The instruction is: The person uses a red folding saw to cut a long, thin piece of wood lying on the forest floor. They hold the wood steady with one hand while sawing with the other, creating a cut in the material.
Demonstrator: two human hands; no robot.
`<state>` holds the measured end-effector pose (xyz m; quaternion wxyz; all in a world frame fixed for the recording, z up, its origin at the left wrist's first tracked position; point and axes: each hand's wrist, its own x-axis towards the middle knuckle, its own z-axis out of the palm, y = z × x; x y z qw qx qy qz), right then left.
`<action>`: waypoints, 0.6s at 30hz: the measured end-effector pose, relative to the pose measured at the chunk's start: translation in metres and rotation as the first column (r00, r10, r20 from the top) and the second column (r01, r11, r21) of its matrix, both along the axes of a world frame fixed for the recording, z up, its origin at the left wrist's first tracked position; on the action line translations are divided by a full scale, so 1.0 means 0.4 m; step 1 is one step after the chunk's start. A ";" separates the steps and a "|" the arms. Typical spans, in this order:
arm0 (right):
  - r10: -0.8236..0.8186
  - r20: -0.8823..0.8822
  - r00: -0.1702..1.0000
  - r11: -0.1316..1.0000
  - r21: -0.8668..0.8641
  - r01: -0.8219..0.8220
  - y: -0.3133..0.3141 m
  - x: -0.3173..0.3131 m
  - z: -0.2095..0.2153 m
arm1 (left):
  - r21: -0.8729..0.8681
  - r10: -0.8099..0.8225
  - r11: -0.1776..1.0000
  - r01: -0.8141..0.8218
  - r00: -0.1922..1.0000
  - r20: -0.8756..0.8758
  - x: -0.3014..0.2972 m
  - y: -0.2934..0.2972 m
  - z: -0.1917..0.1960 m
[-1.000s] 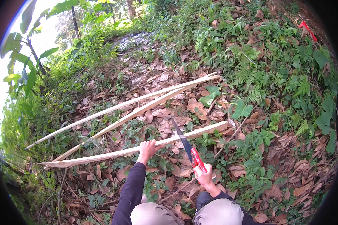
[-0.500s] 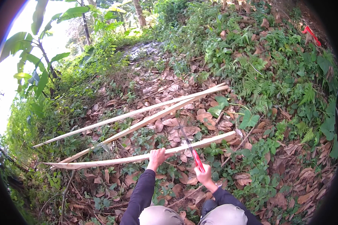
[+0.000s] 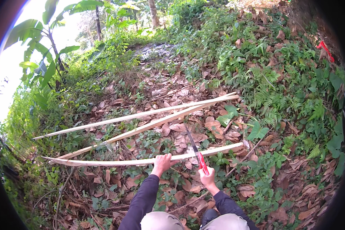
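A long, pale wooden strip lies crosswise low over the leaf-covered ground, in front of my knees. My left hand is closed around it near its middle. In my right hand is the red handle of a hand saw, with the fingers wrapped around it. The saw's dark, narrow blade points away from me and crosses the strip, right of my left hand. Whether its teeth have cut into the wood I cannot tell.
Beyond lie two more pale strips, a far one and a middle one, meeting at their right ends. A red object rests at the upper right. Ferns and broad-leaved plants cover the right slope; a banana plant stands far left.
My right hand has pushed the saw slightly forward across the strip, bringing the handle's front up to the wood. My left hand keeps its hold. The whole view has turned a little.
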<state>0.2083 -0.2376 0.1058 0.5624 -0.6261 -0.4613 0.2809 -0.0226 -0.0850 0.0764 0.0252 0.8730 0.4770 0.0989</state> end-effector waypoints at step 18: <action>0.008 -0.082 0.997 0.997 -0.079 -0.015 -0.008 0.005 -0.032 | 0.036 0.016 0.999 -0.017 1.000 0.014 -0.003 -0.008 -0.037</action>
